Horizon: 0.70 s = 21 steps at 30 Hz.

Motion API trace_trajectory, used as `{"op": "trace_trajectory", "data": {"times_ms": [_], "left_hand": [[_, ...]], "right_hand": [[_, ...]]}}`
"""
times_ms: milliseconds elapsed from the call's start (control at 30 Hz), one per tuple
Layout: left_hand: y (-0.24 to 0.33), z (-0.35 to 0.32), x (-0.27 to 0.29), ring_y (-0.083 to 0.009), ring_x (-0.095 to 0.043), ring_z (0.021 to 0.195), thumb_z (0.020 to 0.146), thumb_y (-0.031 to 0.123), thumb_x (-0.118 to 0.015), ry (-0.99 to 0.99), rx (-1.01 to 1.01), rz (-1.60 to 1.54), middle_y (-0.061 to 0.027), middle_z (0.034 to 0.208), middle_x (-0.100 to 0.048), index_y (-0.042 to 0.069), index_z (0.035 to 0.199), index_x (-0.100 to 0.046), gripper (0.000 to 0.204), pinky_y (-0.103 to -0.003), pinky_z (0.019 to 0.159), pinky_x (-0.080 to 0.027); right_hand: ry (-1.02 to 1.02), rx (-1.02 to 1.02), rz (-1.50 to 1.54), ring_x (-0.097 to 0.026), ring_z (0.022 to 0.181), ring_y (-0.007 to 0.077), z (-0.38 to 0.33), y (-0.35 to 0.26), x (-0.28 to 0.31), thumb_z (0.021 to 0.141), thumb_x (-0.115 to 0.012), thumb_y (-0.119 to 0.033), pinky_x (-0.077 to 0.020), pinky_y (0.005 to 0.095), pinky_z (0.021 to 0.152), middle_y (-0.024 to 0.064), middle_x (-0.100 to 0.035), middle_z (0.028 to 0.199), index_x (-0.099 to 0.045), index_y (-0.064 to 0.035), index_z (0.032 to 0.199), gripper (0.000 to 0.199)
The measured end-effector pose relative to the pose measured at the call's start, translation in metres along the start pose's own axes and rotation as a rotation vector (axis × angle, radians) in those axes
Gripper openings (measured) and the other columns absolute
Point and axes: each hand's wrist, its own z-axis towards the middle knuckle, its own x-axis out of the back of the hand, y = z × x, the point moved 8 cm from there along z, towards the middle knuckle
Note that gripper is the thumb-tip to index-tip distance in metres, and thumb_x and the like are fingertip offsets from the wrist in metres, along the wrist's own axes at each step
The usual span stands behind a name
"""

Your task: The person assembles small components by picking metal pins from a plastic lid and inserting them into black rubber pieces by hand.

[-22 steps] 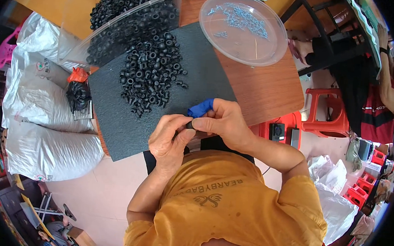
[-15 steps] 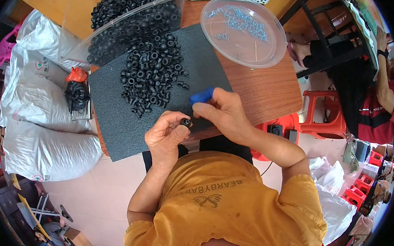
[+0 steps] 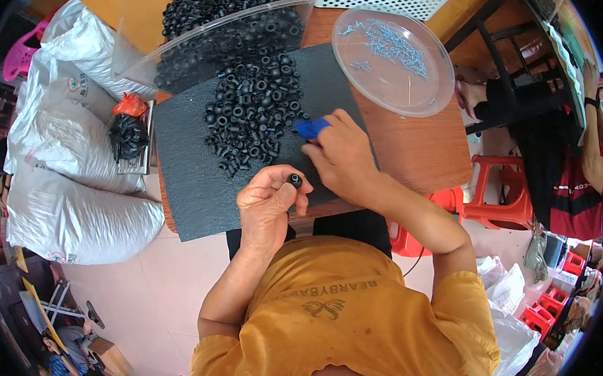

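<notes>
Wooden table with a dark foam mat laid over its near half, and that's where everything sits. Left hand is closed around one black grommet, pinched up at the fingertips with its hole facing more or less up at the camera, so its short axis points upward. Right hand is just beside it, up and to the right, curled around a blue tool whose end pokes out toward the pile of loose grommets. So the held grommet lies down and left of the right hand, nearly touching it, and the gap between the two hands is tiny. The pile is straight ahead of both hands on the mat, a bit nearer the right one. Behind it a clear bin is full of more grommets, and a clear round lid with small silvery bits sits off to the right, well apart from the hands. White sacks fill the floor on the left.
</notes>
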Motion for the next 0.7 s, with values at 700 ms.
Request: {"op": "trace_trajectory", "data": {"times_ms": [700], "left_hand": [[0.004, -0.006, -0.016, -0.0100, -0.055, 0.065, 0.086, 0.006, -0.059, 0.106, -0.125, 0.039, -0.0041, 0.082, -0.059, -0.002, 0.100, -0.054, 0.017, -0.021, 0.061, -0.046]], "right_hand": [[0.196, 0.049, 0.158, -0.051, 0.063, 0.0282, -0.025, -0.048, 0.041, 0.062, -0.070, 0.000, -0.0421, 0.0343, 0.052, 0.0106, -0.056, 0.072, -0.058, 0.0001, 0.077, 0.019]]}}
